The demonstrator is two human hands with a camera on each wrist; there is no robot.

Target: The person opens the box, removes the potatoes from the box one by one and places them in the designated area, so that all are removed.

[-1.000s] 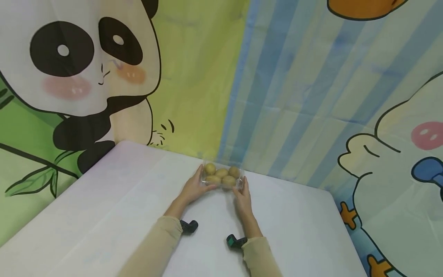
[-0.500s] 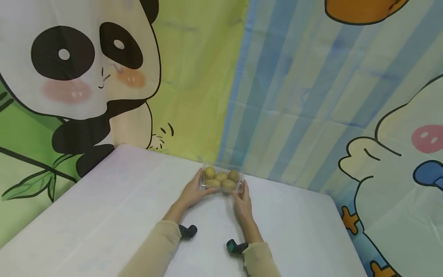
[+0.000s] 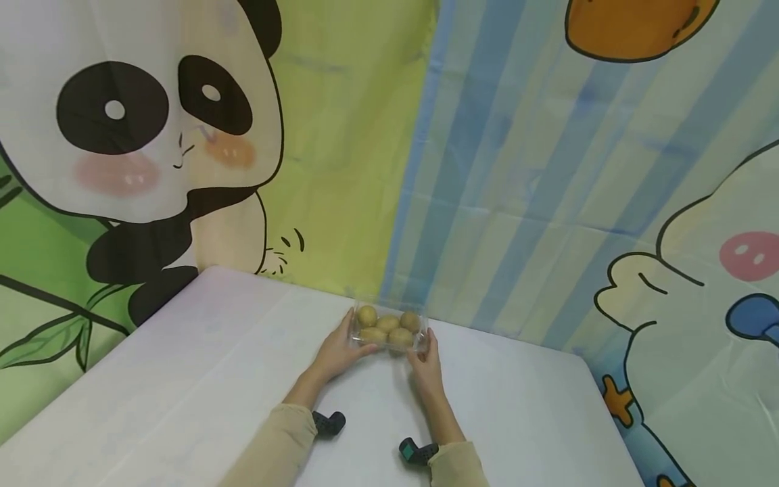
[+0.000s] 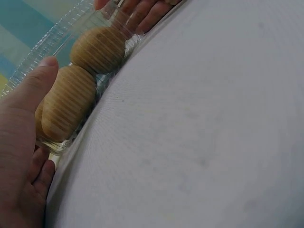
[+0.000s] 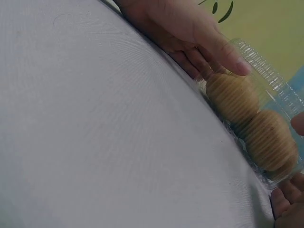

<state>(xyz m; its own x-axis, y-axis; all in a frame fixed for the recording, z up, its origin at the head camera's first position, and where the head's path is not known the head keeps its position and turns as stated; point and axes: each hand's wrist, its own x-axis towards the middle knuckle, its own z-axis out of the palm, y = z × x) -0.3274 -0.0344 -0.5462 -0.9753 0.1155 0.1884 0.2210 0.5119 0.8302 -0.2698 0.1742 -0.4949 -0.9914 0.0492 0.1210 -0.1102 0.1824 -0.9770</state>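
A clear ridged plastic box (image 3: pixel 390 345) sits near the far edge of the white table, with several oval yellow-brown items in it that look like kiwifruit or small potatoes (image 3: pixel 400 337). My left hand (image 3: pixel 337 350) grips its left end, thumb on the front wall in the left wrist view. On the opposite end, my right hand (image 3: pixel 427 365) grips the box, its thumb along the near side. Brown ovals (image 4: pixel 69 103) show through the ribbed wall. Whether the box's underside touches the table is hard to tell.
The white table (image 3: pixel 201 379) ends just behind the box at a cloth backdrop (image 3: pixel 341 203) printed with cartoon animals. Dark devices (image 3: pixel 329 424) are worn at both wrists, close above the tabletop.
The head view has tilted up a little, so the whole scene sits lower in the picture. Both hands keep their hold, and the box stays at the same place on the table.
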